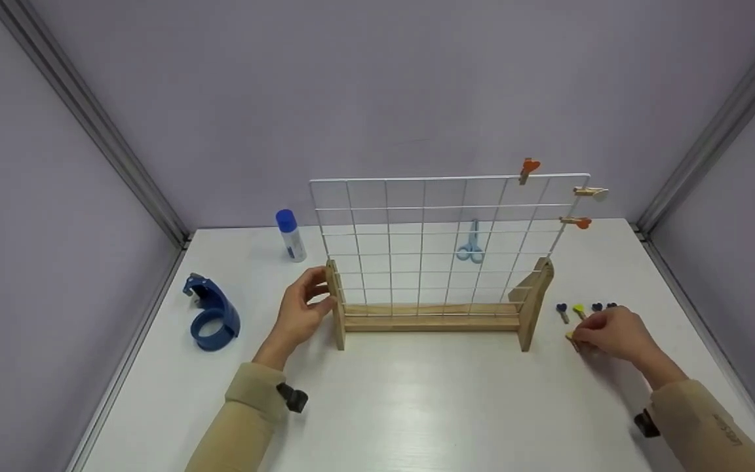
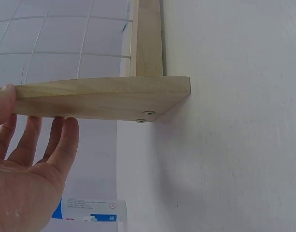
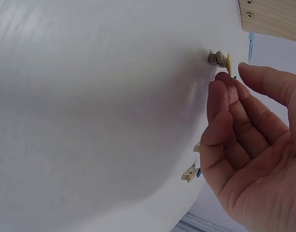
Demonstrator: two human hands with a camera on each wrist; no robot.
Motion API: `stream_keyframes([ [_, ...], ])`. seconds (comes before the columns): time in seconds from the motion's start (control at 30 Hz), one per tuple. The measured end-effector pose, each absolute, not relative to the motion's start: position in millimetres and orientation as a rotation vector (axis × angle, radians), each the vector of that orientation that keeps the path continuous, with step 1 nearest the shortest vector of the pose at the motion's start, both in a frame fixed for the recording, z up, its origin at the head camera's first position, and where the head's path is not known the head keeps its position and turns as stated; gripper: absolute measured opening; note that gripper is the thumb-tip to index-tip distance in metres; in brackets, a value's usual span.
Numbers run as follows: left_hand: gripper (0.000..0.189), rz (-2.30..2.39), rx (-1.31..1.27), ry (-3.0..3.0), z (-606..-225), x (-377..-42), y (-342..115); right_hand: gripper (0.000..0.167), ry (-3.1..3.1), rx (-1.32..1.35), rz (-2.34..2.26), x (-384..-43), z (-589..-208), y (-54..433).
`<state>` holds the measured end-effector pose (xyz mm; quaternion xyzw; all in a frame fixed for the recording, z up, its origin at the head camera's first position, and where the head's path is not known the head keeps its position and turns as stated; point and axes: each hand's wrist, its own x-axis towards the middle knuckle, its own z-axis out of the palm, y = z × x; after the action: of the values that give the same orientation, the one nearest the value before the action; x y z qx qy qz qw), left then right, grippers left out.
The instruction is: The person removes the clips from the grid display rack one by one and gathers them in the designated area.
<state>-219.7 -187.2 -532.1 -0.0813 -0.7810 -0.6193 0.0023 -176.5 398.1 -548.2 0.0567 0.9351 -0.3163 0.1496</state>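
A white wire grid (image 1: 422, 252) stands in a wooden base with two side supports. My left hand (image 1: 302, 308) grips the left wooden support (image 2: 104, 96), thumb on one side and fingers on the other. At the right, my right hand (image 1: 617, 333) reaches down to a small wooden clothespin with a yellow heart (image 3: 218, 59). Its thumb and fingertips are close to the clothespin, with a gap between them in the right wrist view. Two orange-heart clothespins, one on the top wire (image 1: 528, 169) and one on the right side (image 1: 576, 223), and a pale-topped clothespin (image 1: 590, 192) are clipped to the grid.
Several more heart clothespins, dark blue (image 1: 562, 311) and yellow (image 1: 579, 309), lie right of the rack. Light-blue scissors (image 1: 472, 248) lie behind the grid. A glue stick (image 1: 291, 236) and a blue tape dispenser (image 1: 215, 314) are at the left. Walls enclose the table (image 1: 417, 406).
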Motion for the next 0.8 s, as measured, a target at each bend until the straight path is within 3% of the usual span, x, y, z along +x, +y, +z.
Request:
stream_keyframes([
  [0.8, 0.055, -1.950, -0.247, -2.459, -533, -219, -187, 0.033, 2.803, 0.062, -1.228, -163, -474, 401],
])
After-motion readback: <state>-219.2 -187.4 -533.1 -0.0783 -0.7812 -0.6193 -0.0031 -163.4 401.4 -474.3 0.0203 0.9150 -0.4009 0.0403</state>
